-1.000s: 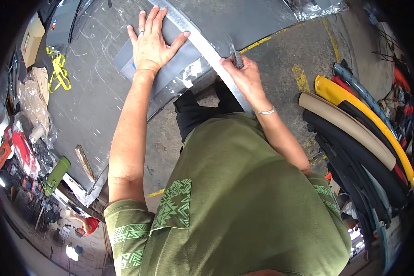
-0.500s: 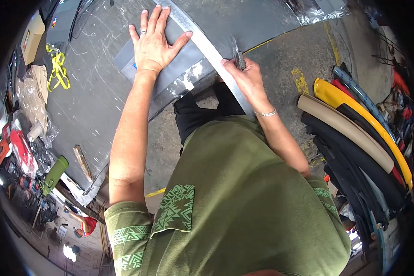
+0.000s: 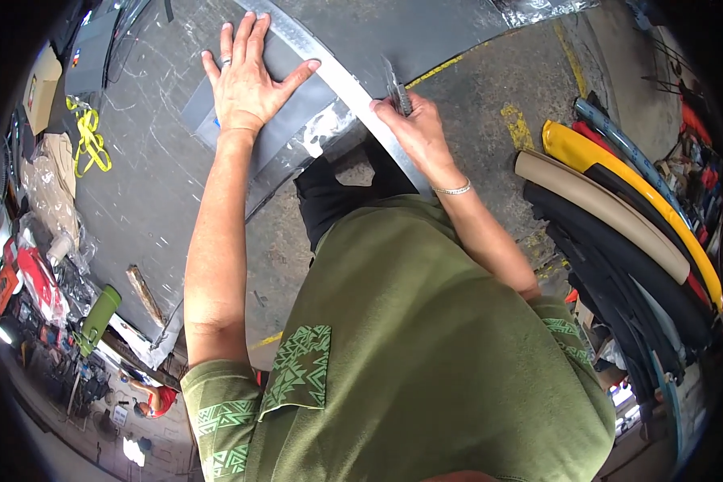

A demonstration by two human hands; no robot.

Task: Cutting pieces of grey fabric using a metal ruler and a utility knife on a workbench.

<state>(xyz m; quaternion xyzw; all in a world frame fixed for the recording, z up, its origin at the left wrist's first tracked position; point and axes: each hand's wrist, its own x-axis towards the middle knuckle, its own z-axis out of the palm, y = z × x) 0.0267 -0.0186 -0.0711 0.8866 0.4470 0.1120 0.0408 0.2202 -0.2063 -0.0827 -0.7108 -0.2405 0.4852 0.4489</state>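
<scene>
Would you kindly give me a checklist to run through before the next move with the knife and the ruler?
1. Left hand spread flat, thumb at the metal ruler: ok.
2. Knife held in the right hand: ok.
3. Left fingers apart from the knife: ok.
4. Metal ruler wholly over the worktop: not ok; its near end passes the edge toward the shirt.
5. Yellow strap apart from the ruler: ok.
6. Blade sharpness: cannot tell.

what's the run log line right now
left hand: spread flat over grey sheet | right hand: grips knife-like tool beside metal strip
</scene>
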